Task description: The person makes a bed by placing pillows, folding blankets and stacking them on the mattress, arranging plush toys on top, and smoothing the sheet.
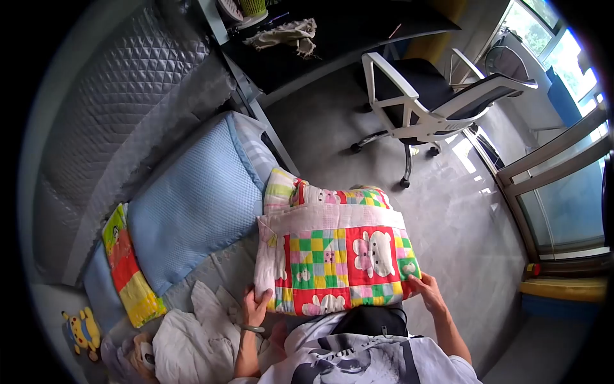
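Note:
A folded quilt [329, 262], patterned with coloured checks and cartoon bears, lies across the front of my body in the head view. A pale pink band crosses its upper part, and a thick padded roll shows beyond that band. My left hand [256, 306] grips its near left corner, thumb on top. At the near right edge my right hand [425, 289] holds the side, fingers partly hidden beneath. Just left of the quilt, a light blue pillow [198, 198] rests on the bed [233, 259].
A red-and-yellow patterned cloth [131, 269], a yellow plush toy [83, 333] and crumpled white fabric [195, 339] lie on the left. A white-framed office chair [416, 99] stands on the grey floor [441, 217]. Behind is a black desk [352, 32] with a beige cloth [288, 35].

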{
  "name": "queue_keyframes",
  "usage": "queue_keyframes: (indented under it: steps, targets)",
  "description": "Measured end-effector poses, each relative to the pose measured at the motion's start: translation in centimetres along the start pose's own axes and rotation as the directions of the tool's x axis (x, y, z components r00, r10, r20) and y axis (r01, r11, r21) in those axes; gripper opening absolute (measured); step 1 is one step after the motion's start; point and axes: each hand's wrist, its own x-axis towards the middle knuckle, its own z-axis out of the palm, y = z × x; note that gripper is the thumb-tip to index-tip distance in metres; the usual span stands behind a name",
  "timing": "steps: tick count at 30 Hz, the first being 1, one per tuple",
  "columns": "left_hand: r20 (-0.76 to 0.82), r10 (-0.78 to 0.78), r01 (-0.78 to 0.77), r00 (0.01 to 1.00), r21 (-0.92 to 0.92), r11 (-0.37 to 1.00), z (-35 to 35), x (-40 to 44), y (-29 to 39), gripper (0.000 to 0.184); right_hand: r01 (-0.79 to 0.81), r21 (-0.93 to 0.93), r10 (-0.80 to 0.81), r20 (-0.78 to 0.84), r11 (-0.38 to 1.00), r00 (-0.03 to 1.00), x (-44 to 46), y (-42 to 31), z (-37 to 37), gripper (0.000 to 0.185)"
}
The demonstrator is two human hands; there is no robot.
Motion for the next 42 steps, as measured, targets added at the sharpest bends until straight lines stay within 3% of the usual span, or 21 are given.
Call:
queue_keyframes:
  steps: [1, 4, 8, 10, 13, 19, 20, 21, 22, 24, 26, 28, 30, 31, 32, 34, 36, 38, 40, 41, 42]
  targets:
    - [0.038, -0.022, 0.027, 0.999, -0.120, 0.992, -0.3, 0.1, 0.6, 0.041, 0.025, 0.038, -0.025, -0.019, 0.999, 1.000, -0.2, -0.3, -0.2, 0.031]
    - [0.006, -0.004, 0.005, 1.000, -0.155, 0.988, -0.9, 0.6, 1.8, 0.043, 0.084, 0.122, -0.086, 0.007, 0.989, 0.996, -0.7, -1.1, -1.3, 0.028]
    - [-0.055, 0.027, -0.028, 0.998, -0.017, 0.999, -1.2, 0.5, 5.7, 0.042, 0.074, 0.178, -0.087, 0.063, 0.981, 0.994, -0.8, 0.1, -3.4, 0.028]
    - [-0.053, 0.013, -0.012, 0.999, 0.011, 1.000, -1.4, 0.2, 6.3, 0.041, -0.044, 0.231, 0.015, 0.126, 0.972, 0.992, -2.4, -0.7, -3.4, 0.028]
    - [0.073, -0.203, 0.197, 0.976, 0.081, 0.977, -1.4, -0.1, 5.2, 0.036, -0.081, 0.195, 0.053, 0.146, 0.977, 0.988, -1.8, 1.2, -3.7, 0.025]
    - [0.070, -0.220, 0.226, 0.973, -0.086, 0.970, -0.2, -0.5, -0.5, 0.037, -0.065, 0.088, 0.054, 0.123, 0.994, 0.991, -1.1, 0.4, -2.8, 0.023]
    - [0.070, -0.231, 0.238, 0.970, -0.131, 0.962, 0.2, -0.3, -1.1, 0.039, -0.106, -0.040, 0.111, 0.150, 0.994, 0.982, -1.0, -0.3, -2.8, 0.025]
    - [0.097, -0.219, 0.218, 0.971, 0.015, 0.976, 0.4, 0.2, -1.9, 0.046, -0.134, -0.169, 0.163, 0.172, 0.977, 0.971, -0.6, -0.8, -2.8, 0.028]
    - [0.089, -0.210, 0.210, 0.974, 0.012, 0.978, 0.6, 0.9, -1.5, 0.046, -0.123, -0.168, 0.152, 0.176, 0.978, 0.973, 0.8, -0.6, -3.2, 0.028]
    - [-0.067, -0.039, 0.058, 0.997, 0.326, 0.944, 1.3, 2.5, -0.5, 0.053, -0.009, -0.360, 0.007, -0.005, 0.933, 1.000, 4.8, 1.1, -4.9, 0.036]
    - [-0.033, -0.074, 0.080, 0.997, 0.245, 0.966, 1.2, 6.3, 1.6, 0.060, 0.101, -0.215, -0.115, -0.057, 0.971, 0.992, 9.0, 0.2, -4.7, 0.040]
    - [0.106, -0.034, 0.034, 0.994, 0.000, 0.999, 2.0, 11.2, 0.9, 0.063, 0.116, -0.191, -0.134, -0.082, 0.975, 0.988, 12.9, -2.4, -3.2, 0.040]
    - [0.110, 0.124, -0.123, 0.986, -0.016, 0.992, 3.8, 16.5, 0.6, 0.065, 0.126, -0.127, -0.136, -0.074, 0.984, 0.988, 18.0, -3.5, -2.0, 0.045]
    - [0.108, 0.132, -0.132, 0.985, -0.016, 0.991, 5.0, 19.2, 0.2, 0.065, 0.129, -0.085, -0.142, -0.173, 0.988, 0.975, 20.6, -3.7, -0.7, 0.047]
    - [0.060, 0.181, -0.186, 0.982, 0.093, 0.978, 6.2, 21.8, -0.2, 0.066, 0.135, -0.081, -0.148, -0.176, 0.987, 0.973, 22.9, -4.1, -0.4, 0.047]
    - [0.017, 0.241, -0.239, 0.970, 0.200, 0.950, 8.0, 25.8, 0.8, 0.068, -0.005, -0.014, 0.005, -0.016, 1.000, 1.000, 27.4, -4.9, 0.2, 0.053]
    - [0.027, -0.095, 0.072, 0.995, 0.467, 0.881, 9.4, 29.1, 2.0, 0.079, -0.068, -0.053, 0.065, -0.058, 0.996, 0.996, 31.3, -4.7, 1.2, 0.060]
    - [0.046, -0.126, 0.090, 0.991, 0.467, 0.880, 10.1, 32.8, 1.8, 0.091, -0.140, -0.093, 0.130, -0.099, 0.986, 0.987, 34.4, -4.5, 1.6, 0.070]
    - [0.198, -0.437, 0.311, 0.877, 0.459, 0.832, 9.8, 35.3, 3.9, 0.089, -0.335, 0.213, 0.310, 0.141, 0.918, 0.940, 37.1, -4.0, 1.0, 0.070]
    - [0.209, -0.481, 0.375, 0.851, 0.399, 0.837, 9.4, 35.8, 5.2, 0.078, -0.409, 0.369, 0.371, 0.171, 0.835, 0.913, 40.1, -2.9, 0.8, 0.063]
    - [0.211, -0.484, 0.377, 0.849, 0.399, 0.836, 9.2, 36.6, 4.8, 0.078, -0.411, 0.368, 0.375, 0.169, 0.834, 0.912, 40.4, -3.5, 0.7, 0.063]
